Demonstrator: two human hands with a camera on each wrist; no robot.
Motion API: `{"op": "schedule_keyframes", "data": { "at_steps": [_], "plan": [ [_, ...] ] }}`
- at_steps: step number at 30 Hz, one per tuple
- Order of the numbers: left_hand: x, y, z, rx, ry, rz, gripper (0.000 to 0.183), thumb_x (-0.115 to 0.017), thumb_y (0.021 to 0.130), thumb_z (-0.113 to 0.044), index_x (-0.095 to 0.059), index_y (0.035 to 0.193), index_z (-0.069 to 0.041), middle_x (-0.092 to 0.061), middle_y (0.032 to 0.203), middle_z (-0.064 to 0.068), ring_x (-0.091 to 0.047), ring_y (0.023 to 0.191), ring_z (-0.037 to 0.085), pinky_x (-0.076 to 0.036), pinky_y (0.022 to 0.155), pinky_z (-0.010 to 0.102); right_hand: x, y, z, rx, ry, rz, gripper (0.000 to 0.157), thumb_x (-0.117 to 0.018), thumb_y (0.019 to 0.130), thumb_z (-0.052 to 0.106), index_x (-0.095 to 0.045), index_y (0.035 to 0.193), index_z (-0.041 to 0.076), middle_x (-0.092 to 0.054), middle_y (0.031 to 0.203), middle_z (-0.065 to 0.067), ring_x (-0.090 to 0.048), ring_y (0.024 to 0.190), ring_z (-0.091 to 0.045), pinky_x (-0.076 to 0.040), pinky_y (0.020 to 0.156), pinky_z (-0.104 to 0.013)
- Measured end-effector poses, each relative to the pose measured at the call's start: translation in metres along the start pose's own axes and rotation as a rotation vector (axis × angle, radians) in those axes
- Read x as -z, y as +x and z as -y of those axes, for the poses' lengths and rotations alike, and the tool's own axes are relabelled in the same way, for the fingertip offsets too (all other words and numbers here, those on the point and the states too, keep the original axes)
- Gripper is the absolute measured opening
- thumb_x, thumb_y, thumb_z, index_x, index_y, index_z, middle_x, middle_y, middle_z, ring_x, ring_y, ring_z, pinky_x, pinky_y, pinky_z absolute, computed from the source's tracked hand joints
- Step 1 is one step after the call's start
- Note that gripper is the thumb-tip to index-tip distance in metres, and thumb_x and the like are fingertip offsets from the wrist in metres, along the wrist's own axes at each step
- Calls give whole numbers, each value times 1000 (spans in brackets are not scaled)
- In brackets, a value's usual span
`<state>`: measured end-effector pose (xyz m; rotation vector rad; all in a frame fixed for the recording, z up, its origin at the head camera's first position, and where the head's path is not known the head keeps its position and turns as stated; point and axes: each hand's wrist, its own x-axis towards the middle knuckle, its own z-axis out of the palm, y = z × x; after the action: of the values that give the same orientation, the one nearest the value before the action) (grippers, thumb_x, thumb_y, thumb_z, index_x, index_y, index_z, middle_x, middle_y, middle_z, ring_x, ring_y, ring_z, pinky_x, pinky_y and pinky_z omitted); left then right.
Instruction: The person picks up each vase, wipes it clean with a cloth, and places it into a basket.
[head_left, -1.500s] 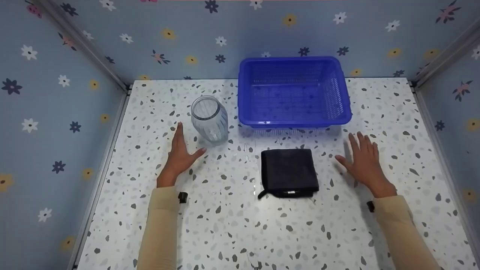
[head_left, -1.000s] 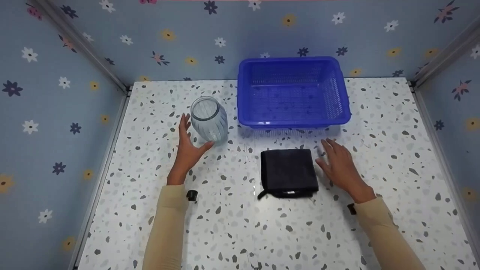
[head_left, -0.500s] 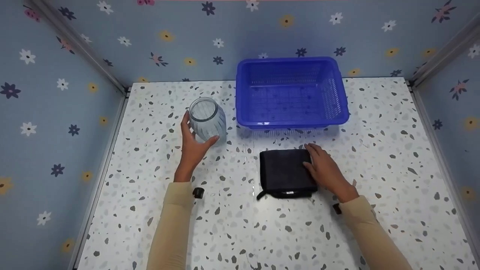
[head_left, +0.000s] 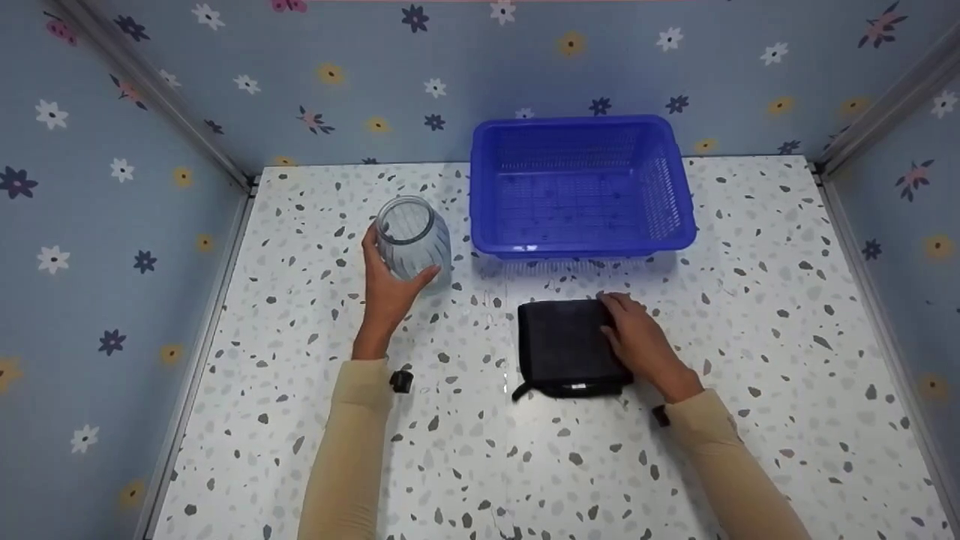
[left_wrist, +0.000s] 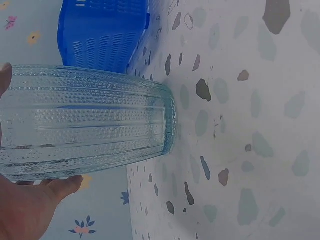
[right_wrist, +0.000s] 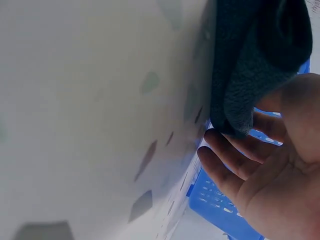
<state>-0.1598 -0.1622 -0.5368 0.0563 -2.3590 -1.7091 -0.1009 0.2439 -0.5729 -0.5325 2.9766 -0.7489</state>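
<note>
A clear ribbed glass jar (head_left: 420, 244) with a wide, uncovered mouth stands on the table, left of centre. My left hand (head_left: 386, 292) grips it from the left, thumb across the front and fingers round the far side. In the left wrist view the glass jar (left_wrist: 90, 120) shows a dotted surface, and its base is at the tabletop. A thick, folded dark cloth (head_left: 570, 341) lies right of centre, a short strip sticking out at its near left corner. My right hand (head_left: 637, 337) holds its right edge, thumb on top. In the right wrist view, fingertips touch the cloth's (right_wrist: 250, 75) side.
A blue plastic basket (head_left: 581, 247) with slotted sides stands at the back of the table, beyond the cloth and right of the jar. Flower-patterned walls (head_left: 262, 45) enclose the speckled white table (head_left: 480, 450) at the back and both sides.
My left hand has moved right and taken hold of the jar. My right hand has come left from the open table onto the cloth's right edge. Jar and cloth stay in place.
</note>
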Motion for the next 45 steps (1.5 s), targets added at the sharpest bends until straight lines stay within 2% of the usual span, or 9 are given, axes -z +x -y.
{"op": "schedule_keyframes", "data": {
  "at_steps": [8,15,24,29,35,39,42,45],
  "plan": [
    [1,1,-1,21,27,-1,116,-96,80,-30,-21,165,-9,-27,168,17,-29,156,35,-32,123,55,1,3,2,-19,39,-27,49,-71,97,-4,-56,144,-7,-58,134,-27,-59,125,-45,-49,106,-57],
    [4,2,-1,33,26,9,115,-96,79,-30,-22,164,-10,-27,168,16,-31,155,36,-35,122,54,2,4,4,-24,94,-61,39,-68,95,-11,-62,133,-4,-58,122,-21,-64,112,-40,-54,98,-56],
    [6,-1,-1,43,37,37,115,-95,81,-28,-20,165,-11,-25,170,15,-29,156,38,-33,123,57,4,4,8,30,114,-130,31,-69,90,-17,-62,115,-1,-57,112,-18,-62,99,-37,-55,85,-53],
    [6,-3,-1,48,39,42,114,-96,80,-30,-21,164,-13,-26,170,12,-29,156,36,-33,123,55,5,5,9,13,124,-105,29,-70,91,-15,-61,116,-1,-62,114,-19,-64,104,-37,-54,89,-54],
    [6,-5,-3,62,46,44,114,-96,79,-30,-21,164,-13,-26,170,12,-29,156,35,-33,124,53,7,8,11,-19,130,-70,32,-73,96,-3,-63,126,-4,-68,121,-24,-64,114,-41,-52,98,-55],
    [6,-7,-5,75,47,55,116,-97,78,-28,-20,164,-12,-24,171,13,-29,157,36,-32,124,53,8,9,13,-1,93,-70,26,-72,95,-6,-67,120,-5,-67,114,-22,-65,109,-41,-53,95,-56],
    [5,-8,-6,78,46,66,116,-97,77,-27,-21,164,-12,-23,172,13,-28,157,36,-32,124,53,10,9,16,7,94,-77,19,-71,94,-9,-68,112,-4,-66,108,-20,-65,104,-39,-54,91,-54],
    [5,-10,-6,68,31,76,115,-97,77,-25,-22,163,-13,-23,172,13,-29,157,35,-32,124,54,12,8,19,21,112,-105,19,-71,93,-11,-67,110,-2,-66,107,-18,-65,104,-37,-54,92,-53]
  ]
}}
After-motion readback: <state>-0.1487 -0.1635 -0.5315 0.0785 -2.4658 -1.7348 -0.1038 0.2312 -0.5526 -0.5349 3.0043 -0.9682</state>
